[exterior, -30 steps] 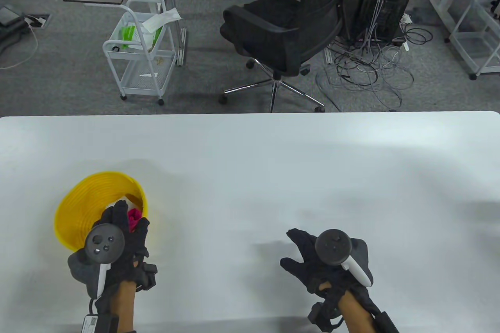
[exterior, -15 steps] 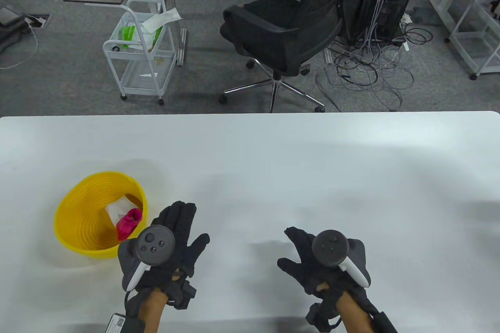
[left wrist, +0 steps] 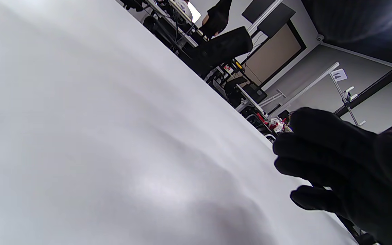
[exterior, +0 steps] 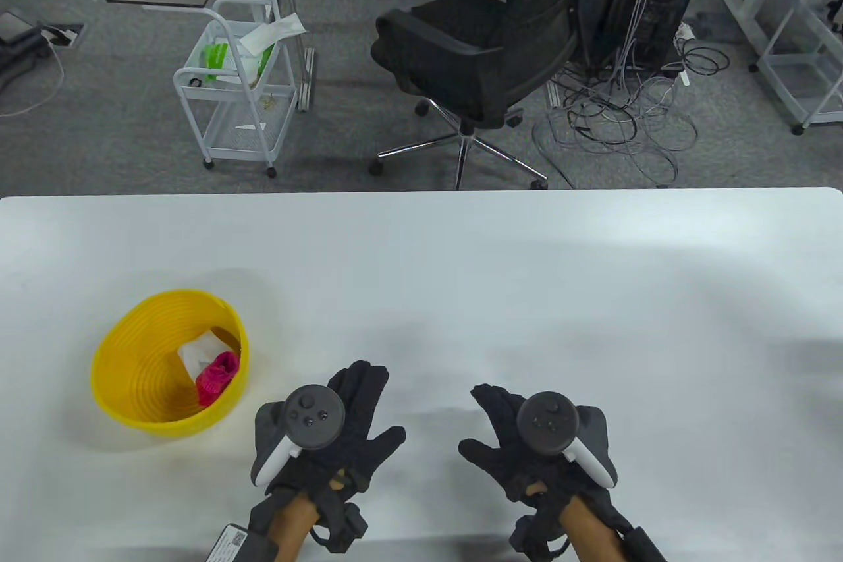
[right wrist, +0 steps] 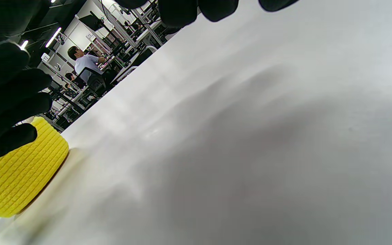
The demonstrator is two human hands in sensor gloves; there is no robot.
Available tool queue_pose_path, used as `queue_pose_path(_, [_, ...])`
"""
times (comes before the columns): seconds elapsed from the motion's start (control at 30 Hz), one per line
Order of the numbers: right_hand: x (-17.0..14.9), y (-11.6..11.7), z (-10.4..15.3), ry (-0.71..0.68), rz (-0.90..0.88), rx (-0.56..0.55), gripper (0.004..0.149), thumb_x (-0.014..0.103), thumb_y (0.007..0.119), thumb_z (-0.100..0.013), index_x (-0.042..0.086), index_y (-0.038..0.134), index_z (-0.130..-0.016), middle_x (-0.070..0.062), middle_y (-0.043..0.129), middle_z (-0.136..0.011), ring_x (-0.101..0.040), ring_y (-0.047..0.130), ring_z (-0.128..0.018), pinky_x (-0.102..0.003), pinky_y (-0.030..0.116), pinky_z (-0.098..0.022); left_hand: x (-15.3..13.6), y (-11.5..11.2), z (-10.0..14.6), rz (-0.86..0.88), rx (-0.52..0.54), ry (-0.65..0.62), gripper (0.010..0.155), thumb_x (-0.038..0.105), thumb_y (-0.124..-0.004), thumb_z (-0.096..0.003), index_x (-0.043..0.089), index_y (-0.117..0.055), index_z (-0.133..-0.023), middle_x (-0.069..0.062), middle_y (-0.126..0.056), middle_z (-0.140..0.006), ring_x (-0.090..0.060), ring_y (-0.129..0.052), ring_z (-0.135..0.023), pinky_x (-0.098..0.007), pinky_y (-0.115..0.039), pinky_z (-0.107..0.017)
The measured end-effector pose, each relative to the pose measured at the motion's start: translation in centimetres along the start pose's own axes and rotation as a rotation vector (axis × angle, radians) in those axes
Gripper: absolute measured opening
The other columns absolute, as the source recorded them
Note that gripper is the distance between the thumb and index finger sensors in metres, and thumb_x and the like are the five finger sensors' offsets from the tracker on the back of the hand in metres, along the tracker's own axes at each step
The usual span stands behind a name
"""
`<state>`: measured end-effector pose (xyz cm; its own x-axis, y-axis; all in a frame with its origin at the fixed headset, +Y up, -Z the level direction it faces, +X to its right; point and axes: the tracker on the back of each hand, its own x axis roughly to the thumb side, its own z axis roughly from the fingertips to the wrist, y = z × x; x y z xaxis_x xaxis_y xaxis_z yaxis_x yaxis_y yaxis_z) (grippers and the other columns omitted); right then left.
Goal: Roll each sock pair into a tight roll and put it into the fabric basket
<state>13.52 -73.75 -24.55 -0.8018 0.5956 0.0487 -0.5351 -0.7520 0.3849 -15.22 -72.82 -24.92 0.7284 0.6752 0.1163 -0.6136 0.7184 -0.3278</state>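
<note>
The yellow fabric basket (exterior: 135, 351) stands on the white table (exterior: 461, 272) at the left. Inside it lie a pink sock roll (exterior: 216, 379) and a white sock roll (exterior: 199, 352). My left hand (exterior: 359, 417) is to the right of the basket, fingers straight and spread, holding nothing. My right hand (exterior: 500, 427) is close beside it, also spread and empty. In the right wrist view the basket's ribbed wall (right wrist: 15, 180) shows behind my left hand's fingers (right wrist: 5, 85). In the left wrist view my right hand (left wrist: 339, 166) appears over the table.
Beyond the table's far edge stand a black office chair (exterior: 481, 55), a white wire cart (exterior: 237, 87) and a tangle of cables (exterior: 619, 114) on the floor. A person (right wrist: 85, 63) sits at distant desks in the right wrist view.
My left hand has let go of the pink roll in the basket and moved right, away from it, opening flat. The right hand has drifted slightly left.
</note>
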Motion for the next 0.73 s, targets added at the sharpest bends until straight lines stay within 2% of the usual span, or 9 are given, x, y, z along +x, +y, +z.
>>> queue_pose_path(0.17, [-0.04,0.18,-0.11,0.009,0.007,0.014,0.090,0.075,0.064,-0.033,0.035,0.030,-0.107,-0.001,0.038,-0.118,-0.033,0.039,-0.112,-0.063,0.042,-0.074,0.09,-0.53,-0.12,-0.005,-0.035,0.004,0.085,0.068,-0.066,-0.0361,0.043,-0.023,-0.105,0.008,-0.017,-0.119,-0.026,-0.017,-0.114,-0.055,-0.018,-0.076])
queue_pose_path(0.73, [0.19,0.38,-0.04,-0.007,0.021,0.019,0.090,0.075,0.064,-0.033,0.035,0.031,-0.107,-0.001,0.038,-0.118,-0.033,0.040,-0.112,-0.063,0.043,-0.074,0.05,-0.64,-0.03,0.019,-0.045,0.026,0.083,0.067,-0.066,-0.0364,0.042,-0.027,-0.105,0.009,-0.016,-0.118,-0.025,-0.015,-0.113,-0.053,-0.014,-0.074])
